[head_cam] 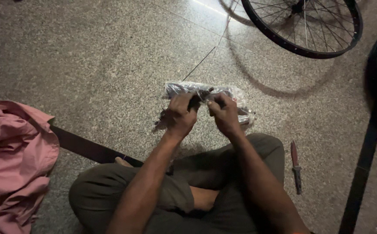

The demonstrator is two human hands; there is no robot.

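You are sitting cross-legged on the speckled floor [88, 56], holding a clear plastic bag [236, 93] of small metal parts just beyond your knees. Your left hand [180, 116] and right hand [225, 113] are working close together, both pinching the bag's near edge, while a spoked wheel [303, 26] is lying well beyond it and a knife [296, 167] beside your right knee.

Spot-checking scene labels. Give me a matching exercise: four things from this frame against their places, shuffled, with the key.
Things:
1. clear plastic bag
2. pink cloth
3. spoked wheel
4. knife

Places:
A. top right, on the floor
B. beside the person's right knee
C. far left, crumpled
D. between left hand and right hand

Pairs: 1-D, 2-C, 3-A, 4-B
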